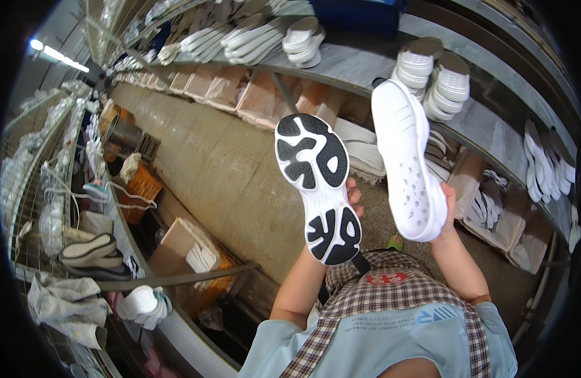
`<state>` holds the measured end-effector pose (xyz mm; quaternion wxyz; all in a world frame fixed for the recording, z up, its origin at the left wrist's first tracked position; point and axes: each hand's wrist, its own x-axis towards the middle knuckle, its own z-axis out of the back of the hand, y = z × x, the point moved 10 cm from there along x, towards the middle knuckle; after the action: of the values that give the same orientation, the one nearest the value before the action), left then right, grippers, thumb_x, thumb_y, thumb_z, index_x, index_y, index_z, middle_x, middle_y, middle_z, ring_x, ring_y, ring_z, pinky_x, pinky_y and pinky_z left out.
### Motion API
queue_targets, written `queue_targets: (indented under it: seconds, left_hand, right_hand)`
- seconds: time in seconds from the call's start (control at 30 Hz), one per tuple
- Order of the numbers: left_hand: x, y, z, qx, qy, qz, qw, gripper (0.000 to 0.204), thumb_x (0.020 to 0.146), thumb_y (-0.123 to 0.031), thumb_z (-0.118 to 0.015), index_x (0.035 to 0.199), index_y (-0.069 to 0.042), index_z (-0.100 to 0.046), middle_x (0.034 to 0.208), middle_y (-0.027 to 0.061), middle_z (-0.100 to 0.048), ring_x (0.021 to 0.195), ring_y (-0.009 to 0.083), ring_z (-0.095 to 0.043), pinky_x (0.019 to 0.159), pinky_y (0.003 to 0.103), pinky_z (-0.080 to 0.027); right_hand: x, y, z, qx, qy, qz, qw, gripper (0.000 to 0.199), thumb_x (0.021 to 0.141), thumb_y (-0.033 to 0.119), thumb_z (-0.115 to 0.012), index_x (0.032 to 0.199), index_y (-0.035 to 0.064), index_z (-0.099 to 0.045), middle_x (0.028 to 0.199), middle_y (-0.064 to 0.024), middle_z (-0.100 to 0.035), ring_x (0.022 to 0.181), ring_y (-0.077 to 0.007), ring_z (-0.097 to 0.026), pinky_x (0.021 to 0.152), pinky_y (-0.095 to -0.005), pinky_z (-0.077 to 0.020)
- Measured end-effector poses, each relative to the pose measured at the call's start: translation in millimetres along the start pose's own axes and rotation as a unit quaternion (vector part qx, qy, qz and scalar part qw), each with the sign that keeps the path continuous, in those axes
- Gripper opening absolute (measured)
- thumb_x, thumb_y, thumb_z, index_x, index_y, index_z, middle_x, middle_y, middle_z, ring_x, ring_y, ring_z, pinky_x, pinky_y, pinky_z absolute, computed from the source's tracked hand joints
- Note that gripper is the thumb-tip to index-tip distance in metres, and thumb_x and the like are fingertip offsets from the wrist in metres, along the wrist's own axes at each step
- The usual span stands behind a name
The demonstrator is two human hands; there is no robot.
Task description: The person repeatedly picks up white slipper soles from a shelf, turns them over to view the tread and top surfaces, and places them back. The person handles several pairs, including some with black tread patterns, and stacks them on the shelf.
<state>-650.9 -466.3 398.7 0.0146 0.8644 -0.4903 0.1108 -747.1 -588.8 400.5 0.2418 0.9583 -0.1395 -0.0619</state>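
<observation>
My left hand (352, 196) holds up a white shoe sole with black tread patches (317, 186), its tread side facing me; only my fingertips show behind it. My right hand (446, 205) grips a plain white sole (405, 160) by its lower end, the dimpled inner side toward me. Both soles stand nearly upright, side by side and apart, in front of my chest. I wear a light blue shirt and a checked apron (391, 296).
A grey shelf (492, 135) on the right carries stacks of white soles (434, 77), with cardboard boxes of soles below. On the left are a wire rack, an orange crate (142, 186), a box of white parts (193, 252) and dark soles (92, 255). A concrete aisle runs between.
</observation>
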Motion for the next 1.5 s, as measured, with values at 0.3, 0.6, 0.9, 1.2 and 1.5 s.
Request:
queue_targets:
  seconds: [0.3,0.6,0.9,1.2,1.5]
  left_hand:
    - [101,109,72,0.291,-0.139,0.228,0.919,0.042,0.096,-0.032,-0.046,0.126,-0.004,-0.044,0.12,0.0136,-0.054,0.105,0.0245,-0.057,0.081,0.038,-0.053]
    - [186,244,29,0.315,-0.106,0.28,0.901,0.043,0.096,-0.025,-0.047,0.133,-0.006,-0.034,0.123,0.0127,-0.053,0.108,0.0264,-0.056,0.089,0.043,-0.051]
    - [242,385,-16,0.328,-0.091,0.388,0.856,0.077,0.092,-0.021,-0.056,0.147,-0.016,-0.003,0.137,0.0185,-0.036,0.124,0.0275,-0.041,0.096,0.046,-0.039]
    - [218,328,81,0.516,-0.004,0.381,0.767,0.03,0.094,-0.019,-0.054,0.12,-0.005,-0.047,0.112,0.012,-0.06,0.1,0.0218,-0.059,0.084,0.032,-0.046]
    - [1,138,249,0.62,-0.14,0.525,0.565,0.06,0.091,-0.04,-0.056,0.134,0.0,-0.041,0.131,0.0171,-0.048,0.121,0.0266,-0.046,0.101,0.036,-0.036]
  right_hand:
    - [-11,62,16,-0.552,0.052,0.124,0.823,0.066,0.086,0.034,-0.06,0.142,0.0097,-0.035,0.151,-0.0169,-0.019,0.14,-0.0306,-0.017,0.112,-0.0438,-0.0161]
    - [-115,187,90,-0.476,-0.153,0.21,0.84,0.088,0.077,0.013,-0.074,0.146,0.0072,-0.019,0.142,-0.0179,-0.031,0.128,-0.0275,-0.035,0.105,-0.0407,-0.031]
    - [-202,336,181,-0.16,-0.36,0.407,0.824,0.046,0.089,0.012,-0.053,0.131,-0.0014,-0.04,0.122,-0.0135,-0.056,0.108,-0.021,-0.058,0.089,-0.0337,-0.0516]
    - [-221,496,265,-0.153,-0.454,0.388,0.787,0.037,0.084,0.04,-0.058,0.105,0.0098,-0.057,0.088,-0.0017,-0.065,0.069,-0.0131,-0.063,0.051,-0.0251,-0.0508]
    - [-252,498,282,-0.353,-0.588,0.264,0.678,0.046,0.09,0.043,-0.054,0.113,0.003,-0.056,0.086,-0.0061,-0.063,0.059,-0.0135,-0.062,0.043,-0.0218,-0.0443]
